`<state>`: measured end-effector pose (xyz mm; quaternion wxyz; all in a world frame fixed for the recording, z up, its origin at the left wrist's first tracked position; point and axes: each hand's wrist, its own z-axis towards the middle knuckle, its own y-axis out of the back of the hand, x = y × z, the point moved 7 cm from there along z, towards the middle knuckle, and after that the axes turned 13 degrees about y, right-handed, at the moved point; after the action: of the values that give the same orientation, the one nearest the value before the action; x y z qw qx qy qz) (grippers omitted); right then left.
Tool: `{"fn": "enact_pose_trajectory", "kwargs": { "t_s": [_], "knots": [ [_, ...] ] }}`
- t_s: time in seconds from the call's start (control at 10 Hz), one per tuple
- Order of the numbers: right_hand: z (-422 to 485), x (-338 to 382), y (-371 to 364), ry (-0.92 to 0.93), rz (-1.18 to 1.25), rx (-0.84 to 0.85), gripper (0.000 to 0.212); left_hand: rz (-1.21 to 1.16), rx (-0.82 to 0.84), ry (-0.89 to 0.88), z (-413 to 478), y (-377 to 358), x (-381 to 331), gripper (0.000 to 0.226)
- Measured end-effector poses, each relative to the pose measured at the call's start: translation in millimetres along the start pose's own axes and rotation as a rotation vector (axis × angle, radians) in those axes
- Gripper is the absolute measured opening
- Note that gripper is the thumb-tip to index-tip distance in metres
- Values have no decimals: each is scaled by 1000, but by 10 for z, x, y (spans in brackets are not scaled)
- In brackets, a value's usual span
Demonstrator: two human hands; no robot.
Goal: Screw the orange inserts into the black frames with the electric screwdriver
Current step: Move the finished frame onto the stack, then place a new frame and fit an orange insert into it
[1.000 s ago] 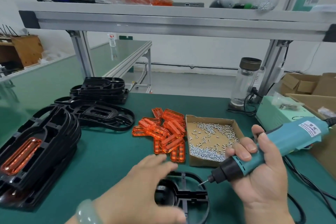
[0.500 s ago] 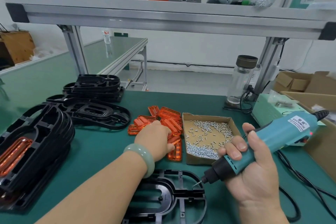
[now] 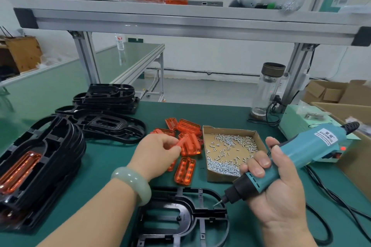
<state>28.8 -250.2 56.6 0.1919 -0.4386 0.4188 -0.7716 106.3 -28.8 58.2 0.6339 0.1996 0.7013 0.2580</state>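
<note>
Picking one orange insert (image 3: 185, 142) from the pile (image 3: 188, 126) with left hand (image 3: 158, 152) fingers (image 3: 172, 149) pinched on it, gripping the electric screwdriver (image 3: 301, 156) in the right hand (image 3: 277, 196) over the empty black frame (image 3: 180, 206); next, likely laying the insert inside.

Head-worn view, forward-down, close over workbench (image 3: 112, 158)

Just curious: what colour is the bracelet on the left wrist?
Pale milky green; the bracelet shows best in the head view.
</note>
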Motion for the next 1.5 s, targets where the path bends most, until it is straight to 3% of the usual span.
{"fn": "enact_pose_trajectory", "kwargs": {
  "t_s": [0.1,0.2,0.4,0.8,0.9,1.2,1.3,1.4,1.5],
  "knots": [
    [-2,2,4,0,2,-2,12,-638,285,351,-133,-66,216,14],
    [-6,-8,3,-6,8,0,12,-866,482,456,-280,-122,243,16],
    [-11,-21,-9,-10,4,8,12,-895,578,383,-437,-89,132,20],
    [-21,-27,-5,-17,-15,9,12,-680,518,246,-517,1,104,15],
    [-22,-33,-7,-17,-13,11,12,-684,507,219,-530,12,118,36],
    [-25,-38,-10,-16,-12,13,11,-661,487,192,-602,10,98,54],
    [-25,-41,-11,-19,-6,14,12,-692,510,224,-630,-26,128,23],
    [-29,-51,-10,-25,0,15,11,-718,461,251,-616,-64,187,7],
    [-25,-55,-15,-26,3,18,12,-623,292,243,-598,-18,261,2]
  ]
}}
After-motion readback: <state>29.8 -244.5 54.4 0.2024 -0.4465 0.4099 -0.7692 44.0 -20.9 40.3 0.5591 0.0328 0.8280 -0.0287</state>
